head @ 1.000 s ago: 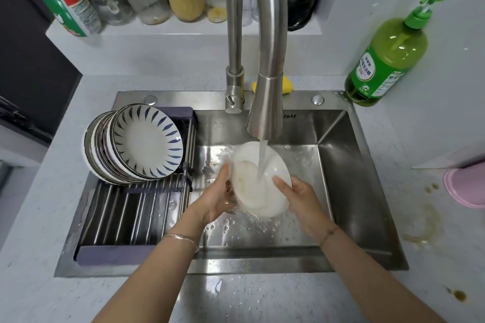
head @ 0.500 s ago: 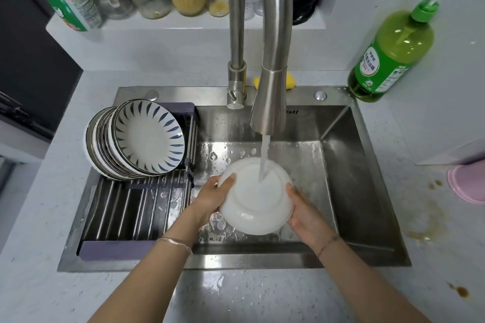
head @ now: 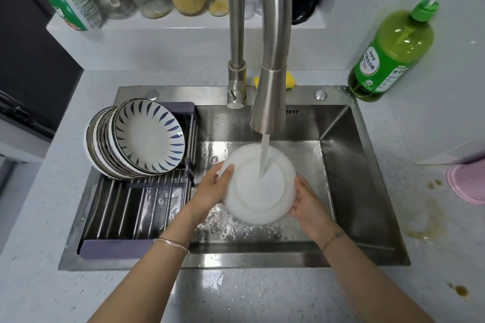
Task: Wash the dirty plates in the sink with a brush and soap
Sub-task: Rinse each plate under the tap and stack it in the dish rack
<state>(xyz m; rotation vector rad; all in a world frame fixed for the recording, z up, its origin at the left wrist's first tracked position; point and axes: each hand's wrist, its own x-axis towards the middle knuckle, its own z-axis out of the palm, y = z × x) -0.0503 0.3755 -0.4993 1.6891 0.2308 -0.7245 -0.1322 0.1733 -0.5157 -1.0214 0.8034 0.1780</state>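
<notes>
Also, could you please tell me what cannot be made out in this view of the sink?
Head view:
- Plate: its lower face is turned from the camera.
- Left hand, right hand: partly hidden beneath the plate.
- Soap bottle: label too small to read.
- Stacked plates: rear ones covered by the front one.
</notes>
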